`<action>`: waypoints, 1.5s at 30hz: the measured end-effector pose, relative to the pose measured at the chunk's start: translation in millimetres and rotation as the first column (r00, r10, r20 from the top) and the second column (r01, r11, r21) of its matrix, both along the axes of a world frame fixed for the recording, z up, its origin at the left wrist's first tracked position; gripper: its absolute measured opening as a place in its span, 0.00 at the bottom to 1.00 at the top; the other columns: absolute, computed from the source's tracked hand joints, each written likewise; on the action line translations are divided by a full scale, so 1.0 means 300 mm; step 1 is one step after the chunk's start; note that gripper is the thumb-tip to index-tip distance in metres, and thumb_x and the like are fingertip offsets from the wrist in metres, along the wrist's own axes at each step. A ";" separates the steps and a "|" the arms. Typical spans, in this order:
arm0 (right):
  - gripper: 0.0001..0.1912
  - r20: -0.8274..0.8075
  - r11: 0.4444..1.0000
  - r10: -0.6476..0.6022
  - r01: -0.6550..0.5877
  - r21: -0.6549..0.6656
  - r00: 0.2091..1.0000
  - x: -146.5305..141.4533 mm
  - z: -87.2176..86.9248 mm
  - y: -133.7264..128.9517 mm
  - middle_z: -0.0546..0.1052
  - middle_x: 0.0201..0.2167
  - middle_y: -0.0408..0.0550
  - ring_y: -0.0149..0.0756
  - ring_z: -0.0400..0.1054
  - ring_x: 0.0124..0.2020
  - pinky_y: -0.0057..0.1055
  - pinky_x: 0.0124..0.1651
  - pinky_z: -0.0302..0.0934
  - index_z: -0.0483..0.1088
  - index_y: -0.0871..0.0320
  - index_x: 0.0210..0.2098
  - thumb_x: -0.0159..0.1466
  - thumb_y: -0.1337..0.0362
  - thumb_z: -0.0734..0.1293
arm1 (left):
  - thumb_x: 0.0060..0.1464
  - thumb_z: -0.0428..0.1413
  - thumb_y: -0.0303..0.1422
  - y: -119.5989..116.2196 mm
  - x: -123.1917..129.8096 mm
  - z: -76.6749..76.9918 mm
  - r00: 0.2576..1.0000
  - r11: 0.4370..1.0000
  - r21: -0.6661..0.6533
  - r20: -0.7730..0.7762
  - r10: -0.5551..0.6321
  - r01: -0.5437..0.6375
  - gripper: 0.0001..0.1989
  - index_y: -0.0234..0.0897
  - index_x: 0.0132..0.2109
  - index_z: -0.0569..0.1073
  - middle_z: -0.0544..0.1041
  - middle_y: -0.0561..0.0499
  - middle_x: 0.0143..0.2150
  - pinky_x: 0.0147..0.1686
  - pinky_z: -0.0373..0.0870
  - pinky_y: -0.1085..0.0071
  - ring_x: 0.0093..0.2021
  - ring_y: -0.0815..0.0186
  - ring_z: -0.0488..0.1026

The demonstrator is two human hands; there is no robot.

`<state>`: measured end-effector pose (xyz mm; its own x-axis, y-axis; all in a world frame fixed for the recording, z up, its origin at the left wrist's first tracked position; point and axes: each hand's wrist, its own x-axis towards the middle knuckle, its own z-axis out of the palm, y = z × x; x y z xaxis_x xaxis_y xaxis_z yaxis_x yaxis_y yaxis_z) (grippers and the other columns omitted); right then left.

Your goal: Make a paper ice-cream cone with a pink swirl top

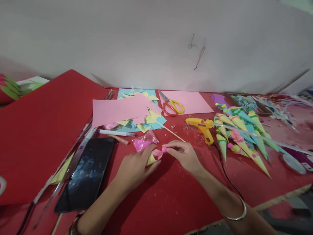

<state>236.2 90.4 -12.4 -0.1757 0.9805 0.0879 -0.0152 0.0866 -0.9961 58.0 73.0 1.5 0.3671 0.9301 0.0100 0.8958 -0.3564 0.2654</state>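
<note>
My left hand (137, 166) is closed around a small yellow paper cone (152, 158) with pink paper at its mouth. Between the thumb and fingertips of my right hand (184, 155) is a small bright pink ball (164, 149), right at the cone's pink end. Whether the ball touches the paper I cannot tell. Just behind my left hand lies a clear plastic bag (151, 137) with bright pink material (141, 145) in it. A thin wooden stick (171, 130) runs from the paper scraps towards my right hand.
A yellow glue gun (201, 125) with a long glue stick lies right, beside many finished-looking cones (241, 127). Scissors (172, 106) rest on pink paper (195, 101). Paper scraps (149, 119), a pen (116, 133) and a black phone (85, 173) lie left on the red table (166, 202).
</note>
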 end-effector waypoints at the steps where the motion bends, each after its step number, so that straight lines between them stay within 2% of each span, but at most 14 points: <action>1: 0.05 0.001 1.000 0.006 -0.006 0.000 1.000 0.000 -0.002 0.001 0.77 0.28 0.43 0.32 0.70 0.32 0.29 0.36 0.65 0.76 0.52 0.30 0.52 0.63 0.69 | 0.54 0.45 0.42 0.000 0.000 0.002 1.000 1.000 -0.003 -0.003 -0.001 0.001 0.18 0.41 0.50 0.63 0.77 0.50 0.30 0.24 0.64 0.71 0.28 0.58 0.75; 6: 0.05 0.005 0.999 0.031 -0.031 0.022 1.000 0.002 -0.006 0.002 0.76 0.28 0.44 0.32 0.70 0.32 0.30 0.36 0.65 0.76 0.53 0.30 0.53 0.64 0.69 | 0.54 0.44 0.42 0.001 0.001 0.005 1.000 1.000 0.003 -0.008 -0.021 0.021 0.18 0.40 0.50 0.63 0.77 0.48 0.32 0.24 0.64 0.70 0.29 0.57 0.75; 10: 0.05 -0.030 0.999 0.039 -0.039 0.024 0.999 0.001 -0.002 -0.001 0.76 0.28 0.43 0.31 0.70 0.32 0.29 0.37 0.64 0.75 0.53 0.30 0.53 0.64 0.68 | 0.55 0.44 0.42 0.000 0.001 0.007 1.000 1.000 0.011 -0.017 -0.012 0.012 0.19 0.40 0.50 0.63 0.77 0.49 0.30 0.25 0.64 0.70 0.29 0.57 0.75; 15: 0.13 -0.141 0.994 0.110 -0.107 0.027 0.984 0.000 0.013 -0.008 0.76 0.33 0.42 0.29 0.69 0.35 0.29 0.40 0.63 0.70 0.48 0.44 0.59 0.60 0.63 | 0.55 0.44 0.41 -0.002 -0.001 0.009 0.999 1.000 0.002 -0.032 -0.027 0.028 0.20 0.38 0.52 0.62 0.76 0.48 0.29 0.25 0.65 0.70 0.28 0.57 0.75; 21: 0.07 -0.064 0.977 0.193 -0.185 0.109 0.979 0.010 0.015 -0.002 0.74 0.35 0.44 0.31 0.67 0.39 0.30 0.43 0.61 0.74 0.51 0.35 0.58 0.63 0.65 | 0.55 0.43 0.44 -0.004 -0.004 0.010 0.993 0.993 0.004 0.012 -0.118 0.118 0.21 0.37 0.51 0.62 0.77 0.46 0.31 0.26 0.65 0.68 0.30 0.56 0.75; 25: 0.07 -0.086 0.969 0.233 -0.224 0.102 0.969 0.012 0.015 0.002 0.73 0.35 0.44 0.32 0.66 0.40 0.31 0.45 0.60 0.74 0.51 0.36 0.57 0.63 0.65 | 0.56 0.42 0.44 -0.005 -0.004 0.021 0.988 0.989 -0.068 0.088 -0.123 0.129 0.21 0.37 0.51 0.62 0.76 0.47 0.32 0.26 0.64 0.69 0.29 0.57 0.74; 31: 0.06 -0.112 0.972 0.225 -0.216 0.092 0.968 0.008 0.004 0.000 0.72 0.34 0.44 0.32 0.66 0.39 0.31 0.44 0.60 0.73 0.52 0.34 0.56 0.64 0.66 | 0.55 0.44 0.42 -0.007 0.000 0.033 0.968 0.979 -0.157 0.232 -0.092 0.131 0.18 0.39 0.49 0.63 0.75 0.51 0.30 0.25 0.62 0.72 0.25 0.63 0.72; 37: 0.04 -0.133 0.975 0.211 -0.198 0.101 0.968 0.004 -0.005 -0.002 0.71 0.31 0.43 0.31 0.65 0.35 0.31 0.41 0.59 0.73 0.53 0.32 0.55 0.63 0.67 | 0.55 0.44 0.42 -0.005 0.002 0.031 0.949 0.974 -0.158 0.296 -0.107 0.159 0.17 0.38 0.47 0.63 0.75 0.51 0.32 0.24 0.61 0.72 0.27 0.63 0.72; 42: 0.14 -0.207 0.973 0.230 -0.224 0.052 0.951 0.004 -0.001 -0.006 0.71 0.35 0.44 0.32 0.65 0.37 0.31 0.42 0.60 0.70 0.50 0.41 0.55 0.58 0.67 | 0.56 0.44 0.42 -0.004 -0.006 0.035 0.946 0.974 -0.179 0.313 -0.077 0.139 0.19 0.39 0.52 0.62 0.75 0.50 0.32 0.25 0.60 0.73 0.27 0.64 0.71; 45: 0.12 -0.168 0.974 0.221 -0.211 0.076 0.961 0.007 0.001 -0.004 0.70 0.35 0.44 0.32 0.65 0.36 0.31 0.41 0.60 0.71 0.51 0.39 0.54 0.58 0.67 | 0.55 0.44 0.42 -0.003 -0.010 0.038 0.934 0.970 -0.199 0.352 -0.061 0.139 0.19 0.38 0.50 0.63 0.75 0.51 0.31 0.25 0.59 0.74 0.26 0.65 0.70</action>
